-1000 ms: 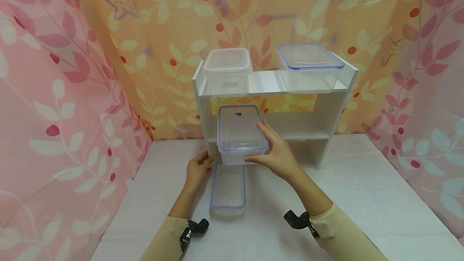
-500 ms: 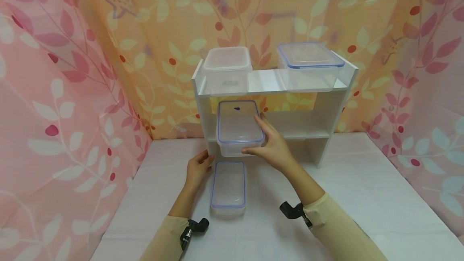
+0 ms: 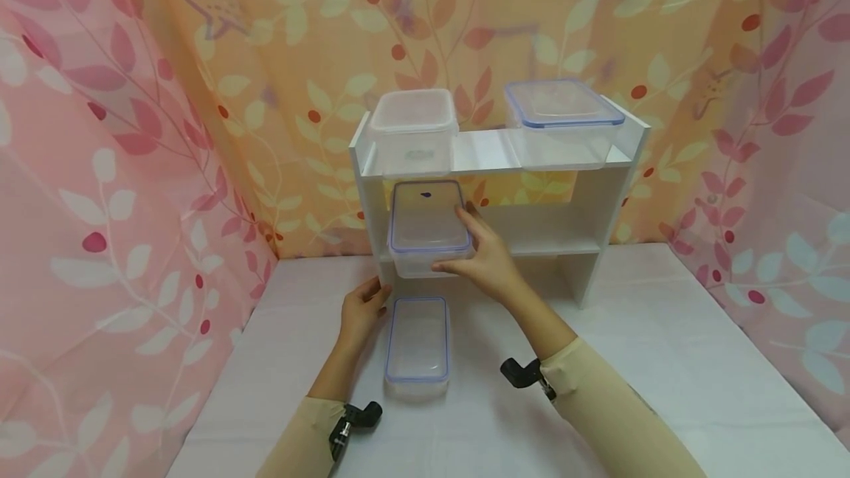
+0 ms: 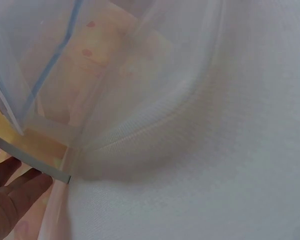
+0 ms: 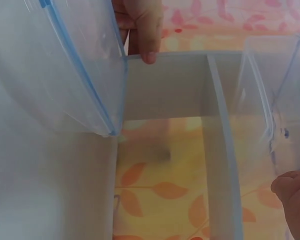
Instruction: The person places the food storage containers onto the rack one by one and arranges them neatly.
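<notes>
My right hand [image 3: 488, 260] grips a clear food storage container [image 3: 425, 223] with a blue-rimmed lid by its right side and front. The box is at the middle board's height, its back end reaching into the left of the white shelf unit [image 3: 554, 231]. In the right wrist view the thumb [image 5: 292, 187] presses this container [image 5: 285, 125]. Low at the unit's left, my left hand [image 3: 361, 308] pinches the front edge of the side panel [image 4: 35, 162]. Another clear container [image 3: 418, 341], with a blue-edged lid, lies on the table in front of the unit.
On the unit's top board stand a tall clear container [image 3: 413, 131] with a whitish lid, at left, and a wide blue-rimmed one [image 3: 564, 124], at right. White cloth [image 3: 598, 389] covers the table. Patterned curtains [image 3: 279, 94] hang behind and at both sides.
The right hand has carried its container up, slightly left and deeper towards the shelf unit. My left hand stays on the side panel, and the container on the table has not moved.
</notes>
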A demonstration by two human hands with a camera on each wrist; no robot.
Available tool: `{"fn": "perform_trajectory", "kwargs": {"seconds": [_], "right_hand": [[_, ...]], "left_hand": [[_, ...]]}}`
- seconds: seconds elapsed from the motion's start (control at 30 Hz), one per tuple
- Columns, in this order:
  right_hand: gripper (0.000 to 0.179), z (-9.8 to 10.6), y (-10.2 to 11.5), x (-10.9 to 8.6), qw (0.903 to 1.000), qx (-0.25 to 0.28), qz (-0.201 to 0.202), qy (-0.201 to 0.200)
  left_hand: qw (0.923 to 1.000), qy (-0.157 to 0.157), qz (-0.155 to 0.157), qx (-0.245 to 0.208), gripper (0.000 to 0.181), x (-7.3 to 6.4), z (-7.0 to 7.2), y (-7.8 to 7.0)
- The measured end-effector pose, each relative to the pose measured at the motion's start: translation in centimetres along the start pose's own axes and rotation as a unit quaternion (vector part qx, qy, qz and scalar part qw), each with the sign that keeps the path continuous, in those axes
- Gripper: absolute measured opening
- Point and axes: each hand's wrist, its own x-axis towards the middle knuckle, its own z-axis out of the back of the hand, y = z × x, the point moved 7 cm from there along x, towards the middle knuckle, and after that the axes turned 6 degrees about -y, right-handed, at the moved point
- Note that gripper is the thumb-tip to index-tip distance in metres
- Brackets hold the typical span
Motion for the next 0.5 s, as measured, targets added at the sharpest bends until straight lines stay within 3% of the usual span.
{"fn": "perform_trajectory", "kwargs": {"seconds": [0.1, 0.33, 0.5], "right_hand": [[0.113, -0.3, -0.3, 0.3, 1.0000, -0.006, -0.003, -0.001], [0.113, -1.1, -0.8, 1.2, 0.9998, 0.017, -0.011, -0.004], [0.113, -1.8, -1.2, 1.9, 0.9997, 0.018, -0.017, -0.005]], "left_hand": [[0.9999, 0.009, 0.007, 0.008, 0.043, -0.5, 0.0, -1.0], [0.9999, -0.006, 0.009, 0.001, 0.046, 1.0, -0.1, 1.8], [0.9999, -0.013, -0.001, 0.001, 0.046, 1.0, 0.0, 2.1]]}}
